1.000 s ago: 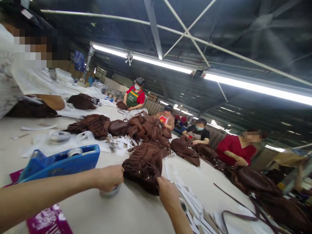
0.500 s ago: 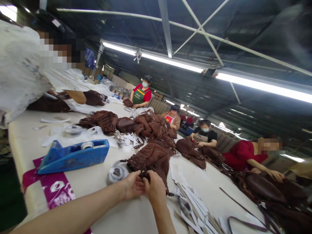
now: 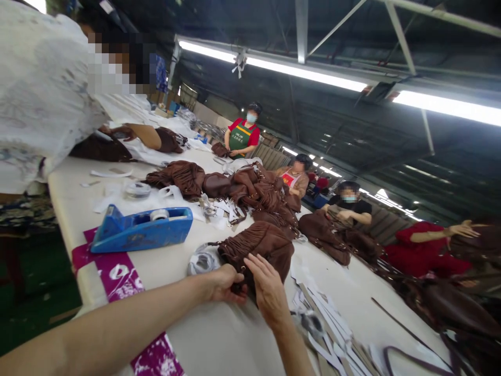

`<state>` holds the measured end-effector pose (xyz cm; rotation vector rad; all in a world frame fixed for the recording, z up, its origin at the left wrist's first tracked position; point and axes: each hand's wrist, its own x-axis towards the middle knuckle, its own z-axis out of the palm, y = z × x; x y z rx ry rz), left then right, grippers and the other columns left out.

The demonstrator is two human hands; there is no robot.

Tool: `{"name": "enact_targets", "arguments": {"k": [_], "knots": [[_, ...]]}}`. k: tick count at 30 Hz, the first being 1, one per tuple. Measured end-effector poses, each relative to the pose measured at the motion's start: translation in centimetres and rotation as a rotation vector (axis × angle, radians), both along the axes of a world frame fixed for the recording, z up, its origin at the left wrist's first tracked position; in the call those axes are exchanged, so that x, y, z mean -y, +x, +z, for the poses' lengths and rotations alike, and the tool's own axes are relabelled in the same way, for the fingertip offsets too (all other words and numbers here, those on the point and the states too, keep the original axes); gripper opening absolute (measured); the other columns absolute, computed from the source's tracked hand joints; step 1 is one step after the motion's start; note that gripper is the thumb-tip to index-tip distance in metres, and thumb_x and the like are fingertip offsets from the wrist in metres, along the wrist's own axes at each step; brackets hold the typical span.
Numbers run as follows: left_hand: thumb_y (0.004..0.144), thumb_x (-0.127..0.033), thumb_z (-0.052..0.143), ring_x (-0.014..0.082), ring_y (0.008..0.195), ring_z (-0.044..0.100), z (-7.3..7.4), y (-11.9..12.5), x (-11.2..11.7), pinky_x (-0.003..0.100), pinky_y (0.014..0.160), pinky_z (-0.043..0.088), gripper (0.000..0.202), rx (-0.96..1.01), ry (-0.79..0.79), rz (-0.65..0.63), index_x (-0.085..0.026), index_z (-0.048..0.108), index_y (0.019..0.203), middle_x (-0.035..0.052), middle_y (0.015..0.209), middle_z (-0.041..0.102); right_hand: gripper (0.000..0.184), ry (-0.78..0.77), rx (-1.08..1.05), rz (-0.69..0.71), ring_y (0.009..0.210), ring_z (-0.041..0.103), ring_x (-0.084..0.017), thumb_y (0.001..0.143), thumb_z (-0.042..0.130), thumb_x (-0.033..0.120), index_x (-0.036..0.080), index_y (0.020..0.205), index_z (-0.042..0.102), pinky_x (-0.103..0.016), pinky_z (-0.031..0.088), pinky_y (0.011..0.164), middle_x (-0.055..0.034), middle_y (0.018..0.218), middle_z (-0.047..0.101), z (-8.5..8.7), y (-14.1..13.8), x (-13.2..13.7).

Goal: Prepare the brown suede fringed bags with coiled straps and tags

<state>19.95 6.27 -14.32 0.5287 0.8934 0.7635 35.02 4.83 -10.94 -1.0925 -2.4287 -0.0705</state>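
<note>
A brown fringed leather handbag (image 3: 270, 245) lies on the pale table (image 3: 211, 339) in front of me. My left hand (image 3: 227, 284) is closed on the near edge of this bag, thumb on top, around a dark part with a small metal fitting. What exactly the fingers grip there is partly hidden. My right hand (image 3: 266, 284) rests on the bag's near side with its fingers stretched out flat. Just left of the bag sits a grey wrapped roll (image 3: 201, 261), touching or close to its strap.
A blue tape dispenser (image 3: 143, 230) stands at the left on purple printed material (image 3: 121, 277). Paper strips (image 3: 329, 329) lie at the right. More brown bags (image 3: 250, 188) are heaped behind. Several co-workers are around the table, one (image 3: 242, 136) in a green apron.
My right hand has let go of the bag's front edge and opened, moving up onto its side. My left hand keeps hold. The view has shifted, and a co-worker at right has raised an arm.
</note>
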Motion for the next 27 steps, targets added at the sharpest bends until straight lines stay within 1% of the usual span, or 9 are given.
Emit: {"name": "enact_targets", "arguments": {"k": [2, 4, 6, 8, 12, 17, 20, 24, 27], "knots": [[0.094, -0.010, 0.036, 0.0102, 0.044, 0.051, 0.4, -0.6, 0.2, 0.021, 0.049, 0.047, 0.020, -0.024, 0.003, -0.016, -0.013, 0.052, 0.081, -0.0010, 0.055, 0.054, 0.054, -0.073, 0.181, 0.055, 0.137, 0.034, -0.025, 0.085, 0.039, 0.005, 0.027, 0.131, 0.056, -0.043, 0.032, 0.110, -0.0047, 0.143, 0.051, 0.2, -0.2, -1.2], [0.093, -0.008, 0.034, 0.0081, 0.041, 0.046, 0.7, -1.1, 0.5, 0.017, 0.044, 0.040, 0.022, -0.053, -0.018, -0.039, -0.013, 0.050, 0.079, -0.0016, 0.053, 0.051, 0.060, -0.142, 0.285, 0.102, 0.140, 0.029, -0.027, 0.080, 0.046, 0.007, 0.026, 0.137, 0.050, -0.044, 0.029, 0.112, -0.0057, 0.150, 0.041, -0.3, -0.3, -1.8], [0.093, -0.007, 0.032, 0.0069, 0.038, 0.044, 0.9, -1.5, 0.7, 0.014, 0.040, 0.033, 0.024, -0.084, -0.055, -0.068, -0.013, 0.048, 0.077, -0.0010, 0.052, 0.050, 0.068, -0.173, 0.314, 0.145, 0.140, 0.028, -0.027, 0.079, 0.052, 0.013, 0.024, 0.145, 0.038, -0.044, 0.029, 0.112, -0.0095, 0.153, 0.034, -1.0, -0.4, -2.0], [0.093, -0.008, 0.032, 0.0066, 0.038, 0.043, 1.2, -1.8, 1.0, 0.014, 0.039, 0.030, 0.023, -0.111, -0.076, -0.091, -0.013, 0.046, 0.075, -0.0005, 0.051, 0.050, 0.069, -0.165, 0.320, 0.139, 0.137, 0.034, -0.027, 0.083, 0.054, 0.019, 0.025, 0.148, 0.033, -0.044, 0.033, 0.109, -0.0125, 0.151, 0.036, -1.6, -0.6, -1.9], [0.095, -0.010, 0.031, 0.0049, 0.037, 0.040, 1.5, -1.9, 1.6, 0.013, 0.040, 0.028, 0.024, -0.185, -0.057, -0.056, -0.016, 0.043, 0.075, -0.0039, 0.051, 0.047, 0.062, -0.083, 0.357, 0.007, 0.129, 0.043, -0.027, 0.086, 0.053, 0.020, 0.034, 0.144, 0.037, -0.044, 0.038, 0.103, -0.0127, 0.145, 0.044, -2.4, -1.7, -1.5], [0.094, -0.011, 0.035, 0.0038, 0.033, 0.032, 1.9, -1.4, 2.7, 0.014, 0.038, 0.019, 0.022, -0.289, -0.010, 0.004, -0.018, 0.038, 0.073, -0.0068, 0.049, 0.042, 0.061, 0.035, 0.337, -0.160, 0.133, 0.038, -0.030, 0.084, 0.056, 0.025, 0.034, 0.142, 0.041, -0.053, 0.023, 0.109, -0.0123, 0.143, 0.047, -3.2, -2.8, -1.2], [0.094, -0.011, 0.033, 0.0032, 0.033, 0.030, 2.1, -0.9, 4.0, 0.014, 0.039, 0.018, 0.023, -0.291, 0.028, 0.011, -0.019, 0.035, 0.073, -0.0080, 0.050, 0.040, 0.061, 0.080, 0.350, -0.211, 0.136, 0.034, -0.030, 0.083, 0.057, 0.025, 0.032, 0.142, 0.041, -0.054, 0.018, 0.111, -0.0117, 0.145, 0.044, -3.4, -3.1, -1.0], [0.095, -0.020, 0.040, 0.0034, 0.035, 0.030, 1.9, -0.4, 5.5, 0.014, 0.041, 0.024, 0.024, -0.277, 0.081, -0.035, -0.019, 0.035, 0.071, -0.0089, 0.050, 0.036, 0.057, 0.020, 0.400, -0.301, 0.138, 0.033, -0.025, 0.089, 0.043, 0.016, 0.030, 0.144, 0.038, -0.051, 0.019, 0.112, -0.0092, 0.148, 0.041, -3.5, -3.6, -0.5], [0.094, -0.022, 0.043, 0.0052, 0.037, 0.033, 1.7, -0.6, 5.4, 0.016, 0.042, 0.032, 0.025, -0.280, 0.099, -0.096, -0.018, 0.039, 0.069, -0.0075, 0.049, 0.038, 0.058, -0.077, 0.438, -0.305, 0.138, 0.033, -0.025, 0.090, 0.038, 0.013, 0.027, 0.146, 0.035, -0.054, 0.024, 0.110, -0.0111, 0.149, 0.040, -3.1, -3.5, -0.5]]}}
